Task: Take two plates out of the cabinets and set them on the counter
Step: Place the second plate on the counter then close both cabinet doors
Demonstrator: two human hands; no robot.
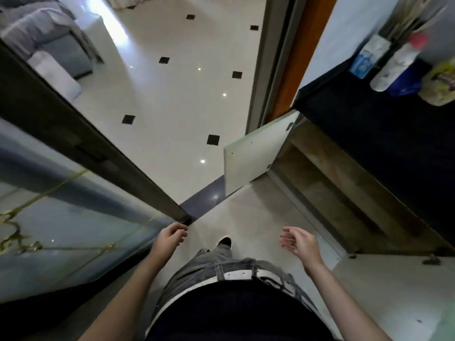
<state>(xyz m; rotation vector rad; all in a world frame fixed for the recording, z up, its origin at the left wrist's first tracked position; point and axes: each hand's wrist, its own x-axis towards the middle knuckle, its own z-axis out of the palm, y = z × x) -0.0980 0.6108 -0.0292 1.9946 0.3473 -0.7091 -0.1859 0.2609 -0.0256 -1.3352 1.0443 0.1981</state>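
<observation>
While the head cam looks steeply down, both bare hands hang free above the floor, w/ nothing in either. Left hand [171, 236]: fingers curled loosely inward, thumb near fingertips, not pinching anything; it sits just beside the lower end of a dark sliding-door frame [98, 153]. Right hand [299, 243]: fingers spread & slightly bent, palm turned toward the body, empty. Between the hands: grey jeans w/ a white belt [242, 274] & one dark shoe [225, 241] on the pale tile floor [258, 212].

Right side: dark counter [369, 134] running along the frame edge. At its far end stand a white bottle w/ red cap [396, 64], a blue-&-white carton [368, 56] & a yellowish packet [440, 80], close together. Below the counter, base cabinet [339, 183] is open; its pale door [253, 153] swings out toward the doorway. A 2nd pale door [394, 291] is open nearer the body, at lower right. Cabinet interior is dim & blurred; plates cannot be made out, neither inside nor on the counter.

Left side: glass panel [61, 217] w/ gold vine pattern. Beyond the doorway: white floor w/ black diamond insets [172, 82] & a grey sofa [46, 38].
</observation>
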